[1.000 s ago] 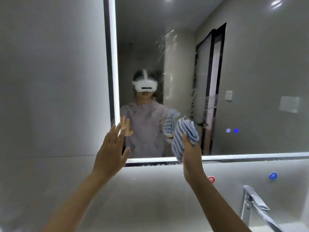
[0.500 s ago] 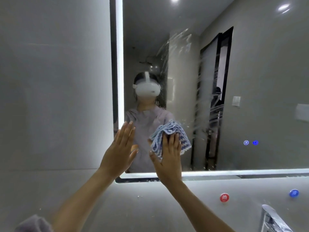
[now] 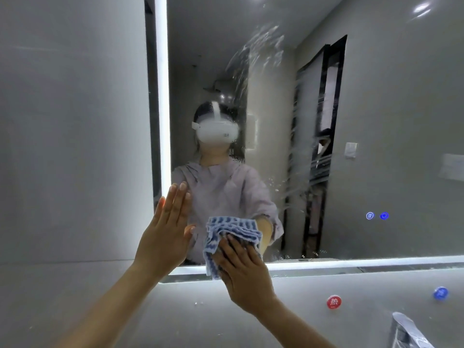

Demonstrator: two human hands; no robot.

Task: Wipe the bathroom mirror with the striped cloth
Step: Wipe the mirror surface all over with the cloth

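Right hand (image 3: pixel 242 268) flat on the bunched blue-and-white striped cloth (image 3: pixel 227 228), fingers straight and slightly apart, pressing it to the large backlit wall mirror (image 3: pixel 376 121) at lower left. The cloth's tail hangs over the lit bottom edge. Left hand (image 3: pixel 167 229) flat on the glass just beside it, fingers straight, together.

Risks: nothing actually grips the cloth, so if pressure eases it likely slides off. The bracing palm may print the glass, and the water streaks (image 3: pixel 263 46) higher up could get missed.

Versus half a second back — cloth lower, right hand turned leftward, left hand unmoved.
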